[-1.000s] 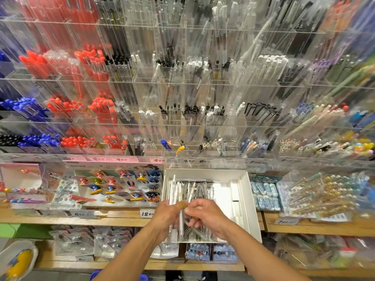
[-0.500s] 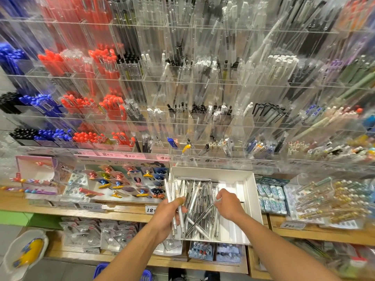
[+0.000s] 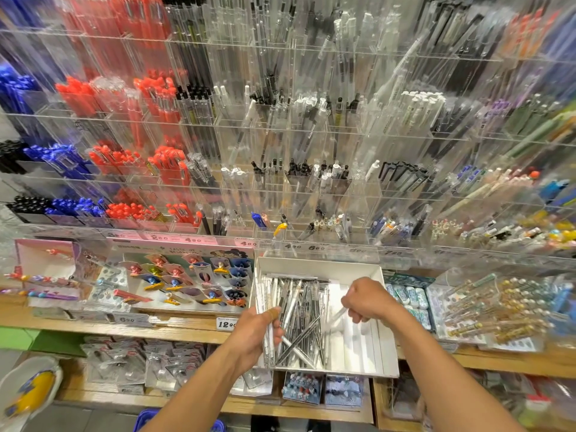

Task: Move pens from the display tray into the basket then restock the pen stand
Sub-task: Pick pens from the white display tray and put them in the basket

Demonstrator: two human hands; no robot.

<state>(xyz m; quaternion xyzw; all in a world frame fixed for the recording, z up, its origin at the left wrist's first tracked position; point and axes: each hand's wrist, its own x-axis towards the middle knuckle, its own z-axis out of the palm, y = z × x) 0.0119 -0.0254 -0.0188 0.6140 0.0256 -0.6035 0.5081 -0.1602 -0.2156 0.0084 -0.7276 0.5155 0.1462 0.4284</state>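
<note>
Both your bare forearms reached up from the bottom of the view and converged toward the centre. Your left hand (image 3: 254, 333) sat lower and nearer to you, back facing the camera, thumb pointing up and away, fingers curled round a small bunch of pens (image 3: 270, 338). Your right hand (image 3: 369, 299) was farther forward, knuckles up, wrist bent downward, its fingers curled in and pinching a single clear pen (image 3: 338, 316).
</note>
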